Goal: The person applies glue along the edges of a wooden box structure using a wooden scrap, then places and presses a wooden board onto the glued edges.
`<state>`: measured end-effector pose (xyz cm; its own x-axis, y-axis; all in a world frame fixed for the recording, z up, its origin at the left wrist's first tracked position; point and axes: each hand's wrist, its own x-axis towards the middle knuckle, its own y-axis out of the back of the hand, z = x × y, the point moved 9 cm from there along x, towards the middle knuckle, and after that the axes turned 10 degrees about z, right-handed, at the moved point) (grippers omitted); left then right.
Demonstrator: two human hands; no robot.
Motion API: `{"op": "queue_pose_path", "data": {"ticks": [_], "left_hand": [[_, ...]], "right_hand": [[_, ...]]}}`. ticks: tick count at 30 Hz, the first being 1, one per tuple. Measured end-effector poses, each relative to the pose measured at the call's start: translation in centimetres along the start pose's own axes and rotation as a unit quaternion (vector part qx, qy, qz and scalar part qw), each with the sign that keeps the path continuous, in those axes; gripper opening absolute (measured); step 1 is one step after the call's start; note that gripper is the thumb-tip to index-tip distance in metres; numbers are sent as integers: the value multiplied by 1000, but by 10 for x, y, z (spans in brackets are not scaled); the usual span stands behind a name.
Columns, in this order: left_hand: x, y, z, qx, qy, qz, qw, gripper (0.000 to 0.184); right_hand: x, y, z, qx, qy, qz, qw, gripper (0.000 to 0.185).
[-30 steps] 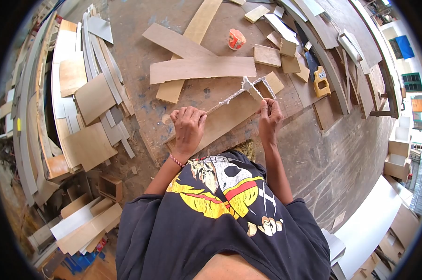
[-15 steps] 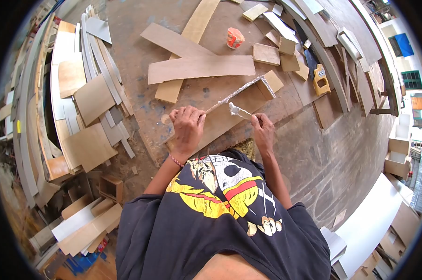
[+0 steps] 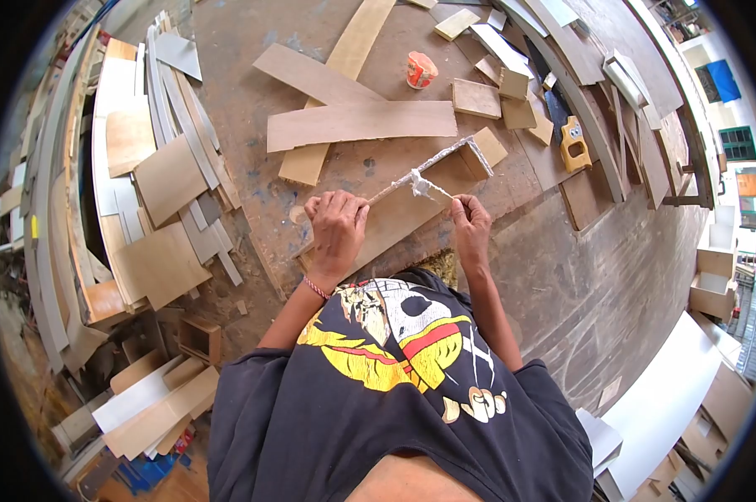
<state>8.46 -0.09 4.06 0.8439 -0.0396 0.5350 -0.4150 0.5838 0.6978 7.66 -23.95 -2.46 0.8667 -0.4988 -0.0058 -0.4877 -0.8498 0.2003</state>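
One stick [image 3: 441, 193] is held to a frame [image 3: 442, 156], head view.
The stick is pinched by the right hand [image 3: 472, 221]; from there, the frame lies ahead-left, its long axis set from near left to far right. Its near-left end is gripped by the left hand [image 3: 338, 227]. Ahead, a cup [image 3: 421, 70] is seen; its content cannot be told.
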Motion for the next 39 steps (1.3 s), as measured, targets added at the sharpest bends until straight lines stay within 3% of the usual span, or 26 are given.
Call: {"op": "queue_pose_path", "data": {"ticks": [6, 12, 14, 18, 20, 23, 33, 35, 36, 38, 39], "left_hand": [[0, 0, -1, 0, 1, -3, 1000, 6], [1, 0, 0, -2, 0, -5, 1000, 6], [0, 0, 0, -3, 0, -4, 1000, 6], [0, -1, -1, 0, 1, -4, 1000, 6], [-1, -1, -2, -1, 2, -4, 1000, 6], [-1, -1, -1, 0, 1, -5, 1000, 7], [0, 0, 0, -3, 1, -4, 1000, 6], [0, 1, 0, -6, 1, -1, 1000, 6], [0, 0, -1, -6, 2, -5, 1000, 6], [0, 0, -1, -6, 2, -8, 1000, 6], [0, 0, -1, -7, 2, -9, 1000, 6]], "right_hand": [[2, 1, -10, -75, -4, 2, 997, 15], [-1, -18, 9, -5, -125, -86, 988, 17], [-10, -24, 16, 39, -217, -109, 969, 13], [-14, -28, 25, 86, -268, -116, 953, 12], [-21, -30, 32, 116, -343, -133, 922, 12], [-25, -29, 28, 125, -359, -132, 915, 11], [-24, -8, 19, 127, -303, -60, 942, 10], [-18, -8, 5, 84, -202, -54, 974, 12], [-20, -11, -2, 85, -202, -53, 974, 12], [-18, 2, -43, -102, -17, 19, 994, 13], [-18, 2, -42, -102, -17, 19, 994, 13]]}}
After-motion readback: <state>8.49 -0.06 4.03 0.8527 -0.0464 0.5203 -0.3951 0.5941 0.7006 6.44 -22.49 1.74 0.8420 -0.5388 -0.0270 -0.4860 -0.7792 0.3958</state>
